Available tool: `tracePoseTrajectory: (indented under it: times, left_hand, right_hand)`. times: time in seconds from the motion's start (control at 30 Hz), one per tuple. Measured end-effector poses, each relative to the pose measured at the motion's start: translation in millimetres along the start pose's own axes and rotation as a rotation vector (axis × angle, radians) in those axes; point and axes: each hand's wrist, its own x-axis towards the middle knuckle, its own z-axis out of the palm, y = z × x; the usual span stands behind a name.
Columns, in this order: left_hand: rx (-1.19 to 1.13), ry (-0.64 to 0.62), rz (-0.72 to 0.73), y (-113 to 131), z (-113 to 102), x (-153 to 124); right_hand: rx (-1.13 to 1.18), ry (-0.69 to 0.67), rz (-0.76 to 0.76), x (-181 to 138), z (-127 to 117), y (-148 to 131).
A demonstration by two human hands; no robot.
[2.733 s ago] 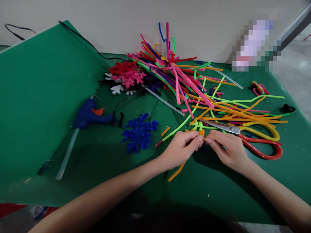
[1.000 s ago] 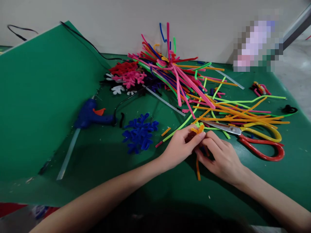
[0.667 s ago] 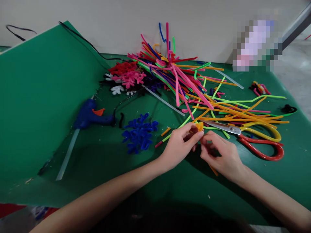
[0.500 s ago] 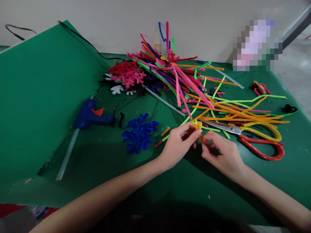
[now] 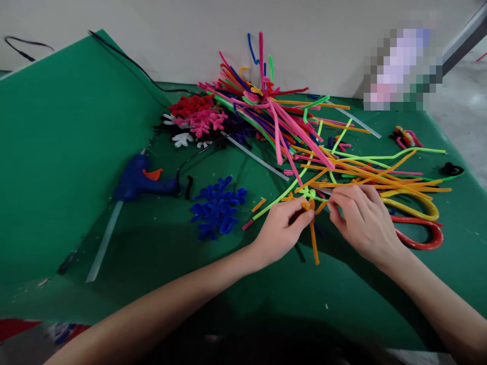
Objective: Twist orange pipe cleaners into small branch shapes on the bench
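The left hand (image 5: 280,228) pinches a bent orange pipe cleaner (image 5: 314,243) above the green counter (image 5: 236,291), one strand hanging down — the right hand (image 5: 363,220), partly hiding the scissors (image 5: 422,247), nips a shorter orange end.

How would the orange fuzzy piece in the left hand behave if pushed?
The orange piece is likely light, being made of slender stems. It would probably bend and hold the bend, since its strands jut out at angles. Its fuzzy surface suggests little slipping.
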Motion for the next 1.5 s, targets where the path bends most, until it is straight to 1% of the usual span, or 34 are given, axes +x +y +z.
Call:
tracePoseTrajectory:
  times: [0.07, 0.17, 0.23, 0.27, 0.33, 0.4, 0.5, 0.57, 0.63, 0.7, 0.77, 0.9, 0.93, 1.0, 1.13, 1.23, 1.3, 1.37, 1.43, 1.5]
  left_hand:
    - [0.047, -0.022, 0.016, 0, -1, 0]
    - [0.035, -0.022, 0.034, 1, -2, 0]
    - [0.036, -0.015, 0.043, 1, -1, 1]
    - [0.037, -0.009, 0.046, 2, -1, 1]
    - [0.038, 0.019, 0.052, 1, 0, 1]
    - [0.037, 0.057, 0.054, 0, 2, 0]
    - [0.042, 0.097, 0.048, -2, 3, 1]
    - [0.046, 0.102, 0.044, -4, 2, 1]
    - [0.041, 0.097, 0.044, -4, 2, 2]
    - [0.045, 0.082, 0.052, -4, 1, 2]
    - [0.065, 0.082, 0.065, -4, 1, 2]
    - [0.132, 0.085, 0.078, -3, 1, 0]
    - [0.151, 0.077, 0.082, -3, 1, 0]
    - [0.196, 0.058, 0.096, -2, 1, 0]
    - [0.281, 0.01, 0.131, 1, 2, 0]
    - [0.32, 0.024, 0.179, 1, 4, -2]
    - [0.36, 0.047, 0.207, 1, 4, -3]
    - [0.392, 0.046, 0.205, -1, 5, -3]
    - [0.414, 0.032, 0.195, -2, 4, -3]
    - [0.433, 0.027, 0.188, -3, 4, -2]
  right_hand:
    - [-0.035, 0.001, 0.008, -1, 1, 0]
    - [-0.099, 0.027, 0.062, -2, 1, -3]
    - [-0.05, 0.038, 0.128, -2, 0, -6]
    - [0.026, 0.036, 0.172, -1, -1, -8]
    - [0.249, 0.019, 0.299, 0, -4, -11]
    - [0.483, -0.017, 0.473, 2, -8, -14]
    - [0.8, -0.112, 0.71, 3, -13, -16]
    - [1.001, -0.163, 0.813, 4, -14, -17]
    - [1.148, -0.185, 0.879, 5, -14, -18]
    - [1.216, -0.19, 0.907, 7, -13, -20]
    - [1.226, -0.205, 0.914, 9, -13, -21]
    - [1.174, -0.325, 0.915, 12, -14, -21]
    - [1.182, -0.334, 0.921, 12, -14, -19]
    - [1.236, -0.288, 0.961, 11, -12, -17]
    - [1.351, -0.137, 1.092, 6, -7, -15]
    - [1.417, -0.076, 1.133, 3, -4, -17]
    - [1.459, -0.054, 1.125, 3, -4, -19]
    - [1.451, -0.038, 1.09, 3, -3, -20]
    - [1.367, -0.01, 1.012, 3, -3, -19]
    - [1.217, 0.015, 0.888, 3, -3, -17]
